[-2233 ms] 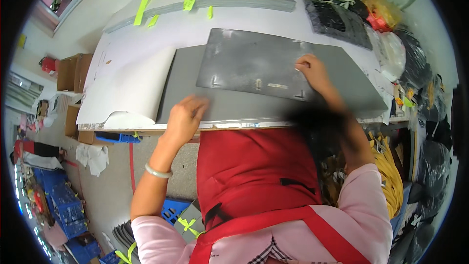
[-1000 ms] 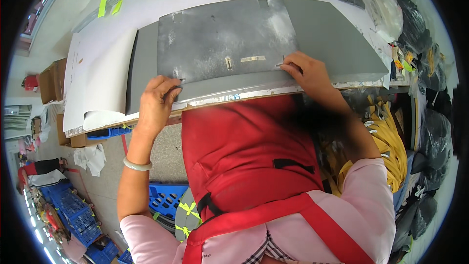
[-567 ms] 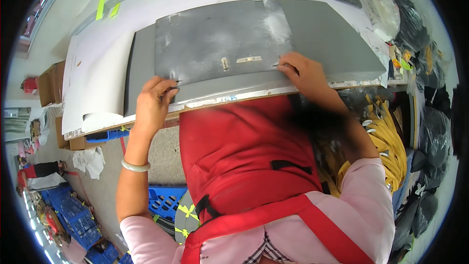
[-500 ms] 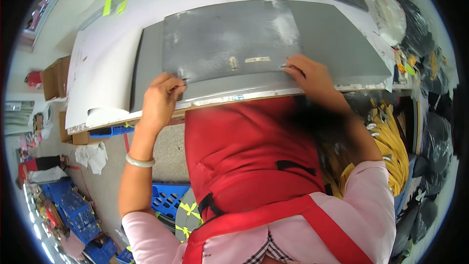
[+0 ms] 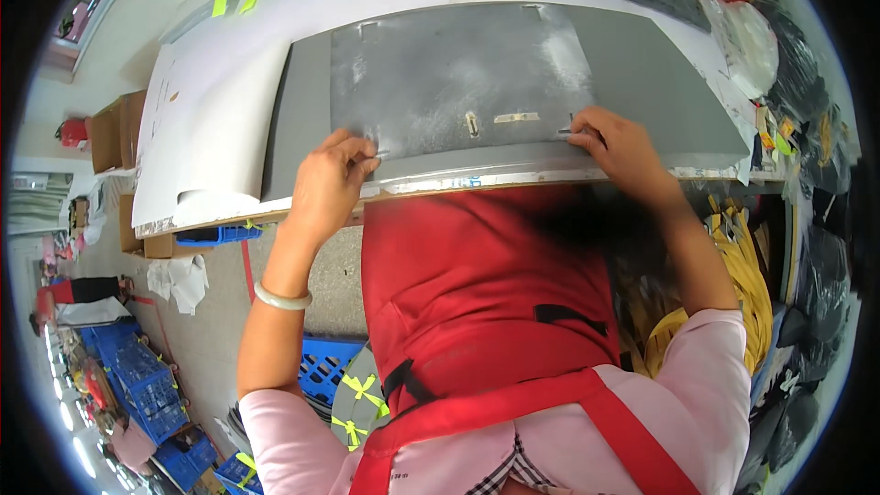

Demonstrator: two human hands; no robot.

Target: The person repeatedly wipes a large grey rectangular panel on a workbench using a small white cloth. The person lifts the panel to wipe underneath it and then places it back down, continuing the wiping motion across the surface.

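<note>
A grey rectangular template (image 5: 449,73) with scuffed, whitish patches lies flat on a larger grey sheet (image 5: 655,82) on the table. Small slots show at its corners, and two beige tape pieces (image 5: 516,117) sit by its near edge. At the near left corner, my left hand (image 5: 332,179) has its thumb and fingers pinched together. My right hand (image 5: 621,145) pinches likewise at the near right corner, beside a dark slot. Whatever is between the fingertips of either hand is too small to make out.
A curled white sheet (image 5: 225,142) lies left of the grey sheet. Plastic-wrapped dark bundles (image 5: 784,55) crowd the right side. Yellow straps (image 5: 733,284) hang below the table at right. Blue crates (image 5: 137,390) and cardboard boxes (image 5: 119,133) stand at left.
The whole view has shifted, so the table and both hands appear farther right. Against the template, both hands stay at the same near corners, still pinched.
</note>
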